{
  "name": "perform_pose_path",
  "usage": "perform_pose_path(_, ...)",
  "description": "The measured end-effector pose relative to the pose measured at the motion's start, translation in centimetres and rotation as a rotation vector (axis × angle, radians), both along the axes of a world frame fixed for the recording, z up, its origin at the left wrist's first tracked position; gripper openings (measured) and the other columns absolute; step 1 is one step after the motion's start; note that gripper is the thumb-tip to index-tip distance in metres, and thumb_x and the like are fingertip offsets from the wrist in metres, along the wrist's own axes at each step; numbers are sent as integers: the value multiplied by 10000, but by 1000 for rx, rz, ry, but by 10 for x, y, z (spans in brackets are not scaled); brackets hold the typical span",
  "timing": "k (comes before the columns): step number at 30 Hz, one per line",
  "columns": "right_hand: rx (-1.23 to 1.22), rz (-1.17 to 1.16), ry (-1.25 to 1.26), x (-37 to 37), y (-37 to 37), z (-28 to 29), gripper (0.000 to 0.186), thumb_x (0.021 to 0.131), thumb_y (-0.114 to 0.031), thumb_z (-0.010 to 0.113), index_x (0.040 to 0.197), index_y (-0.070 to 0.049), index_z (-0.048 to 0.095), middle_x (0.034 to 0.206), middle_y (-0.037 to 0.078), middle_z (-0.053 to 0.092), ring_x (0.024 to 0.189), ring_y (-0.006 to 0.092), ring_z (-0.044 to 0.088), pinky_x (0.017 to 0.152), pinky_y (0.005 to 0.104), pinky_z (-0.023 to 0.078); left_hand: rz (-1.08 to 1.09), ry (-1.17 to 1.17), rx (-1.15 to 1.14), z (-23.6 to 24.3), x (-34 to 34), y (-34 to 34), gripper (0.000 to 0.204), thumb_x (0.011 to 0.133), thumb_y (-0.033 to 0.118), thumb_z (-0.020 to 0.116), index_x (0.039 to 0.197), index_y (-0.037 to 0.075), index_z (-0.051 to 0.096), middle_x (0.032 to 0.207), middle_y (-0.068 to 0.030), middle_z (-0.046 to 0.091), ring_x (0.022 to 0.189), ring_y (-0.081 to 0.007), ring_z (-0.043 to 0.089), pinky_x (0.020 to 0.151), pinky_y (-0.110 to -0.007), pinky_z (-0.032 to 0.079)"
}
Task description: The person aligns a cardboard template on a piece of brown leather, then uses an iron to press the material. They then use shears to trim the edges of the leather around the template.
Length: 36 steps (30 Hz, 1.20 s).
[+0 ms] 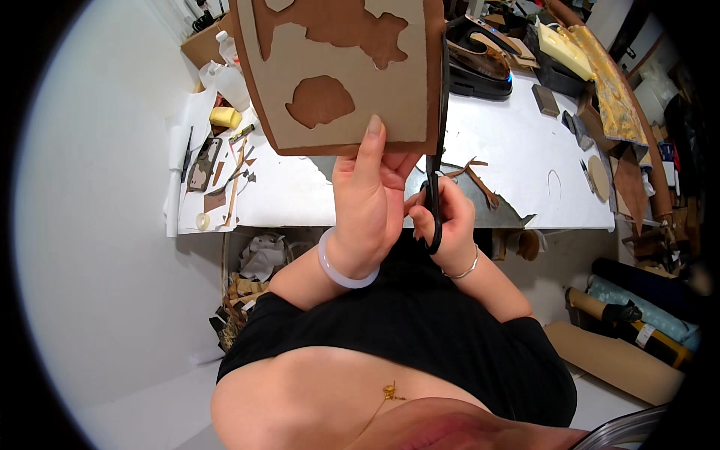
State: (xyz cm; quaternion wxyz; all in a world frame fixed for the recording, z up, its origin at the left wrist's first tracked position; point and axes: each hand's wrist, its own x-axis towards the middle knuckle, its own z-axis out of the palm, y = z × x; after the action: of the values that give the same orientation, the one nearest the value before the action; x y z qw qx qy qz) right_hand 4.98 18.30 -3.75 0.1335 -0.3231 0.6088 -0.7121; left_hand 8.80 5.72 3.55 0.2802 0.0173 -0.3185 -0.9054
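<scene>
My left hand grips the lower edge of a brown leather-like panel, its thumb pressed on the front. Beige backing covers much of the panel, with irregular openings showing brown. The panel is raised above the table, and its top runs out of view. My right hand holds black-handled scissors, fingers in the handle loops. Their dark blades point up along the panel's right edge, where a narrow brown margin borders the beige. Whether the blades are apart is hard to tell.
Brown offcut strips lie on a white-covered table, beside a dark grey sheet. A black iron stands at the back right. To the left are a phone, yellow block and scraps.
</scene>
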Motion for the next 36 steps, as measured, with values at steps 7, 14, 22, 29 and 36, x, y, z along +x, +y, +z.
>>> perform_pose_path(7, -152, 54, 8, -7, -3, -1, 516, 822, -420, 821, 933, -11, 527, 854, 82, 673, 778, 114, 649, 686, 250, 530, -34, -24, -8, -11, 2, 3, 281, 1045, 260, 536, 1234, 58, 584, 1241, -76, 665, 1149, -217, 648, 1064, -396, 482)
perform_pose_path(14, -146, 23, -21, -8, 0, 6, 518, 826, -428, 819, 929, -12, 527, 834, 56, 647, 785, 102, 630, 699, 246, 524, -58, -10, -3, -13, 4, 7, 279, 1040, 272, 547, 1233, 75, 590, 1234, -73, 668, 1142, -216, 650, 1063, -399, 482)
perform_pose_path(22, -125, -17, -22, -5, 0, 4, 445, 859, -367, 803, 915, -13, 540, 780, 30, 628, 695, 57, 579, 618, 214, 484, -77, -51, 20, -7, 7, 9, 290, 1045, 278, 537, 1235, 64, 582, 1238, -82, 664, 1146, -220, 652, 1047, -387, 501)
perform_pose_path(29, -77, -12, -69, -3, 3, 6, 405, 873, -332, 796, 914, -19, 542, 755, 20, 622, 662, 48, 573, 590, 205, 471, -41, 1, -21, -13, 2, 8, 300, 1051, 260, 521, 1262, 49, 561, 1249, -91, 658, 1153, -224, 649, 1057, -399, 496)
perform_pose_path(36, -158, 48, -35, -8, 4, 9, 499, 839, -424, 807, 931, -18, 532, 836, 49, 645, 754, 88, 610, 676, 239, 512, -78, 15, -28, -9, 7, 10, 288, 1055, 258, 512, 1260, 66, 571, 1254, -89, 658, 1163, -231, 646, 1054, -397, 497)
